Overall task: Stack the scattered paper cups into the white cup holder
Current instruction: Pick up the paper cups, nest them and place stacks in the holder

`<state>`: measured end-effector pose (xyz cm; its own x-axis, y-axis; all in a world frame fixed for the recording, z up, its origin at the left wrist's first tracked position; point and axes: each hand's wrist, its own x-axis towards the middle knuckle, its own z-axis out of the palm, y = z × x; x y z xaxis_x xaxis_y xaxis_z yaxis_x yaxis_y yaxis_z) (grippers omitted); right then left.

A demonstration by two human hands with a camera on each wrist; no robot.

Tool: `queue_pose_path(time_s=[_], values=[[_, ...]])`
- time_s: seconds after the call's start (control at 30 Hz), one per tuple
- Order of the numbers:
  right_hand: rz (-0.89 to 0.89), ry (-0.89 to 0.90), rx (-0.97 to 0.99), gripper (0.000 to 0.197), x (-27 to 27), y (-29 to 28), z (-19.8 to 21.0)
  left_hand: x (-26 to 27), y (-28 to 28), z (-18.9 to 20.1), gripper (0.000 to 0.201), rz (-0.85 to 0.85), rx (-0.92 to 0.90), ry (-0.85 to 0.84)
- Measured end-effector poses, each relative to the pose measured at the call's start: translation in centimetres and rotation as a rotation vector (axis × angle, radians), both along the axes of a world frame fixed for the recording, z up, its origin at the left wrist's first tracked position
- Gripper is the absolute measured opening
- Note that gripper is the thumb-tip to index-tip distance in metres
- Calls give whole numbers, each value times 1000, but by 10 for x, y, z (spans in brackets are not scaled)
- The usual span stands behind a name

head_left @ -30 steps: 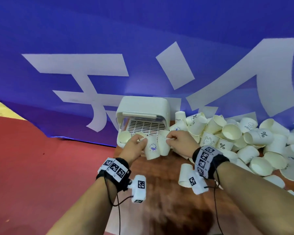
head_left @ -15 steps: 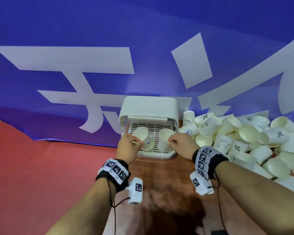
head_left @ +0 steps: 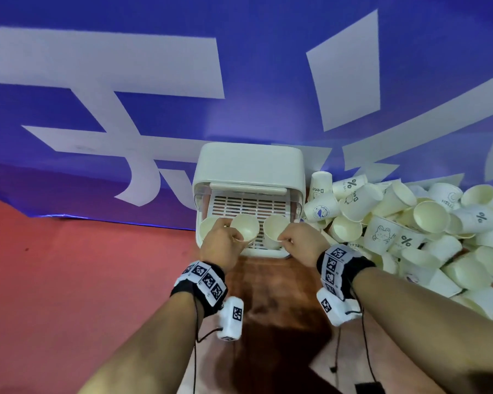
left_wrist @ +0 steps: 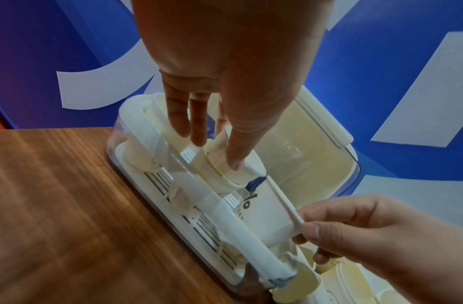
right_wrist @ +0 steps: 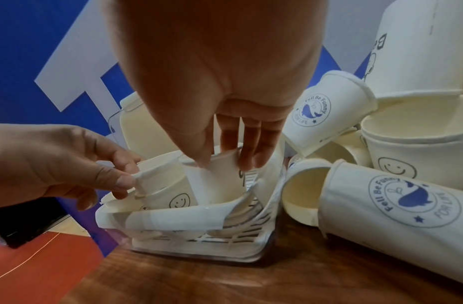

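Note:
The white cup holder [head_left: 248,163] stands at the table's back with its front open over a slatted tray [head_left: 249,201]. My left hand [head_left: 234,237] pinches the rim of a smiley-face paper cup [head_left: 245,227] inside the holder's front. My right hand [head_left: 285,240] pinches the rim of a second cup [head_left: 275,227] with a "%" mark, right beside the first. Both cups tilt with their mouths toward me. A third cup [head_left: 207,226] sits in the holder's left corner. The wrist views show the left hand [left_wrist: 217,153] and the right hand [right_wrist: 224,164] on their cups' rims.
A large pile of loose paper cups [head_left: 410,223] covers the table right of the holder and touches its side. The wooden table [head_left: 268,294] lies in front. A blue banner [head_left: 154,81] hangs close behind, and red floor [head_left: 69,280] lies to the left.
Both hands carried their cups forward from in front of the holder into its open front. The cups tipped from upright to mouths facing me. The view has closed in on the holder.

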<state>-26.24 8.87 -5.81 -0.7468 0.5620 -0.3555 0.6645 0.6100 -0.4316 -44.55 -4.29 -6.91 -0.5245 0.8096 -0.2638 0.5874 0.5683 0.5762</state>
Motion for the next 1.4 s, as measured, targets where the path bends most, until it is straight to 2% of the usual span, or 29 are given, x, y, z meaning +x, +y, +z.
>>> queue_pose_path(time_s=[0.13,0.3,0.47,0.57,0.73,0.87,1.1,1.27,1.4], values=[[29,-43,2,29,0,-1,-8,0,0,-8,15,-7,-54,25],[-15,-91,-38,31,4,-2,-17,-1,0,-9,10,-35,-87,19],[-22,1,-42,33,13,-2,0,5,-4,3,22,-56,-80,49],[-83,55,-21,31,29,0,16,16,-2,21,25,-63,-26,72],[-175,146,10,28,76,-4,41,58,10,46,13,-135,62,106],[-255,180,14,27,130,-6,47,113,21,55,9,-228,22,58],[-365,197,17,26,227,5,50,198,28,40,9,-339,-114,-24],[-405,219,12,31,281,22,40,241,30,25,12,-236,-177,-141],[-403,217,13,42,308,35,26,267,27,11,24,-114,-220,-280]])
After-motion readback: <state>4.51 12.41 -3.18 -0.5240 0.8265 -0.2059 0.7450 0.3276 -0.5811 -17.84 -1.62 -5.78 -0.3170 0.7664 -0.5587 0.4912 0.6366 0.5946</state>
